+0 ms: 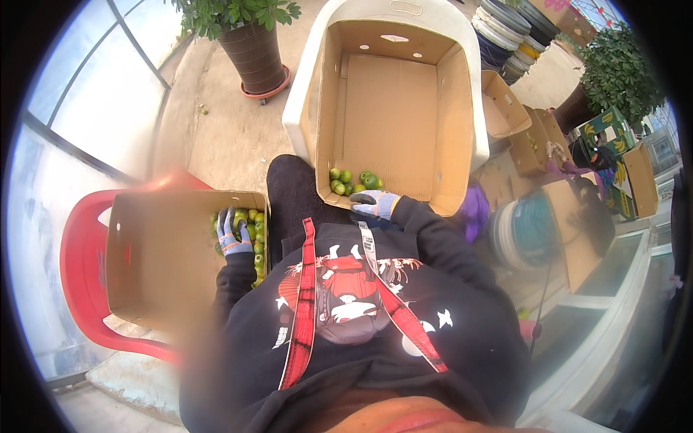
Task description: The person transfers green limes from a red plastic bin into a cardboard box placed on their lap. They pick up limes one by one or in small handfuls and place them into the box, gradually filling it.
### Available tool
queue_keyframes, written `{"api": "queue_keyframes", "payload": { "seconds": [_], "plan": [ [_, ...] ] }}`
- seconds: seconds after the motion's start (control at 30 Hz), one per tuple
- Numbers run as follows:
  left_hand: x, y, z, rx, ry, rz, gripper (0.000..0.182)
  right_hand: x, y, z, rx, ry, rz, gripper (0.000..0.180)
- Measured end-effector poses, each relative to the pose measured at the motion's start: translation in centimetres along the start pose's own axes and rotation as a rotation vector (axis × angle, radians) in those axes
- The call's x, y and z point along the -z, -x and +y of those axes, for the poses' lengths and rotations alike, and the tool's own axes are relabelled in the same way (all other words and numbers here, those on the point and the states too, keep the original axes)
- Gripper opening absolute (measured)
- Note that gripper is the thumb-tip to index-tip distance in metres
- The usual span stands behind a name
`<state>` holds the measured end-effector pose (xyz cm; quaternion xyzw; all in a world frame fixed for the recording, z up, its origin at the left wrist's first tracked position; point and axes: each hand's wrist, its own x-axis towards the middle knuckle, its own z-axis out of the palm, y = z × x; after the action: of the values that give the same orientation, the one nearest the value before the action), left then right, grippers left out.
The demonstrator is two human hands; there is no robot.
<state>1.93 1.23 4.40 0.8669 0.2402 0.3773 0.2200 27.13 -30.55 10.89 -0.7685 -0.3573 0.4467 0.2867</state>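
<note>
My left hand [234, 231], in a blue-grey knit glove with dark fingertips, reaches into a cardboard box [157, 260] on a red plastic chair. Its fingers lie on green citrus fruits [259, 238] lined up along the box's right side. Whether it grips one cannot be told. In front of me a larger cardboard box [387, 108] rests on a white plastic chair. Several green citrus fruits [346, 181] sit in its near left corner. My right hand [376, 203], gloved alike, is at this box's near edge, beside the fruits; its palm side is hidden.
A potted plant [252, 59] stands at the upper left near the glazed wall. To the right are stacked buckets [501, 32], more cardboard boxes [501, 105], a purple bag [475, 211] and a blurred teal and white round object [522, 230]. Another person's gloved hand [555, 150] shows beyond.
</note>
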Motion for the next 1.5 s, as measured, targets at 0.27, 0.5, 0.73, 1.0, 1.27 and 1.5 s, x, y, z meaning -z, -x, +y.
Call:
{"api": "queue_keyframes", "payload": {
  "seconds": [0.27,0.5,0.73,1.0,1.27,1.5],
  "plan": [
    [0.2,-8.8,19.8,-0.437,0.602,-0.153,0.059,0.9,1.0,-10.9,0.415,-0.752,-0.051,0.057],
    [-1.7,-7.4,17.0,-0.367,0.549,-0.201,0.056,2.0,0.0,-4.4,0.3,-1.056,-0.015,0.044],
    [0.4,0.3,-2.4,-0.076,-0.002,-0.183,0.049,1.3,-1.1,5.6,-0.196,-0.054,0.473,0.073],
    [-0.2,7.6,-6.4,0.393,-0.573,-0.625,0.049,-0.1,-1.0,7.9,-0.176,0.013,0.67,0.064],
    [0.1,10.2,-9.0,0.256,-0.38,-0.734,0.061,-0.6,-0.9,7.6,-0.178,0.122,0.676,0.059],
    [2.8,7.5,-5.7,0.243,-0.344,-0.908,0.075,-0.7,-0.7,7.6,-0.145,0.113,0.667,0.057]
  ]
}}
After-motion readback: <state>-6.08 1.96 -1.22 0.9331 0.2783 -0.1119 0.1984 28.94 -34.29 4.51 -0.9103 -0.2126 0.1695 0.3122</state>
